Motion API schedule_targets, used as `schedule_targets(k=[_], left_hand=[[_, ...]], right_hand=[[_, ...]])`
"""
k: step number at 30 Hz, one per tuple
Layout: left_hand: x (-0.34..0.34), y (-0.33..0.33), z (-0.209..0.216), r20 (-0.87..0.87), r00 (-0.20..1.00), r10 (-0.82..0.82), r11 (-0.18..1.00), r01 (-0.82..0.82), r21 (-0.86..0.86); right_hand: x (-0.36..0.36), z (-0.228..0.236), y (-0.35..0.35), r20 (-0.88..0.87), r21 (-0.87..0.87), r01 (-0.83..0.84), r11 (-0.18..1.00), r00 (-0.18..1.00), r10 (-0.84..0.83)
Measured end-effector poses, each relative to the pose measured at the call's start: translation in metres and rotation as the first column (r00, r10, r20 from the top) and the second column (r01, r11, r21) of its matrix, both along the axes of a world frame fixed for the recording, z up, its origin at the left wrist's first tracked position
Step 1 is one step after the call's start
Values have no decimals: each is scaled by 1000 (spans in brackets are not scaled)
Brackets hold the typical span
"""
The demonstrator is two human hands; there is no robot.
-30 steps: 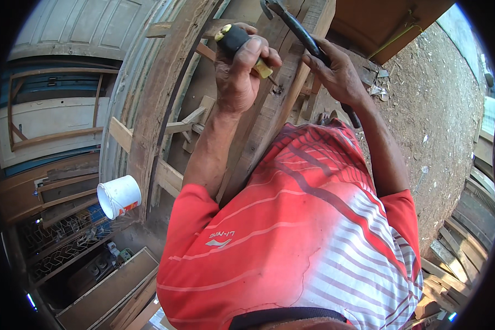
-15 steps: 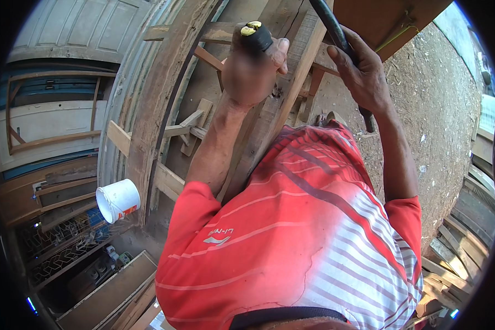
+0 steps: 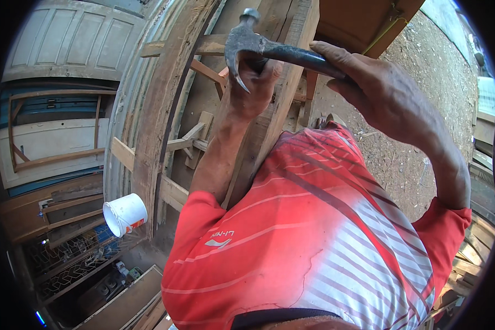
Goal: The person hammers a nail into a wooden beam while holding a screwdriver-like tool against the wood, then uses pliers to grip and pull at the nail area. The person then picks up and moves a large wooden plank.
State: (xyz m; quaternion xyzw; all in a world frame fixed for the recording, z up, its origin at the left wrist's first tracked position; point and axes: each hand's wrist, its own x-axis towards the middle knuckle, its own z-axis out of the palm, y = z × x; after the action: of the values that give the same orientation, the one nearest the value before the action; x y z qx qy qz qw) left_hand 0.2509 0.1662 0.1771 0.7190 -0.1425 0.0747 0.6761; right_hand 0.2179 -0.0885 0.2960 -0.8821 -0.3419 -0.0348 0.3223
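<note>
A claw hammer (image 3: 300,54) crosses above the wooden beam (image 3: 291,33), gripped near its dark handle's end by my right hand (image 3: 382,91), fingers closed. Its metal head lies over my left hand (image 3: 253,96), with the claw curving down beside the knuckles. That left hand is closed round the black handle of a chisel (image 3: 256,62) on the beam. The hammer head covers most of the handle's top, and the blade is hidden. Whether hammer and chisel touch, I cannot tell.
Long timber frames (image 3: 159,99) run along the left of the beam. A white bucket (image 3: 125,214) stands at the lower left, with panelled doors (image 3: 71,41) beyond. A brown board (image 3: 363,22) is at the far right, beside bare ground (image 3: 412,104) strewn with chips.
The hammer has swung down and left from a raised position, so its head now shows over my left hand. My right elbow has moved outward. The chisel's yellow-topped end is now covered.
</note>
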Motion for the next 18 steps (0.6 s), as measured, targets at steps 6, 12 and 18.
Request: schedule_targets(k=[6,12,18], left_hand=[[4,-1,-9,147,987,56,998,-57,4],[1,-3,3,19,1000,-20,998,19,54],[0,1,-14,113,990,90,996,-93,18]], right_hand=[[-8,43,6,6,313,231,921,969,-245],[-9,15,5,84,-88,52,995,995,-44],[0,51,11,-32,192,233,953,972,-232]])
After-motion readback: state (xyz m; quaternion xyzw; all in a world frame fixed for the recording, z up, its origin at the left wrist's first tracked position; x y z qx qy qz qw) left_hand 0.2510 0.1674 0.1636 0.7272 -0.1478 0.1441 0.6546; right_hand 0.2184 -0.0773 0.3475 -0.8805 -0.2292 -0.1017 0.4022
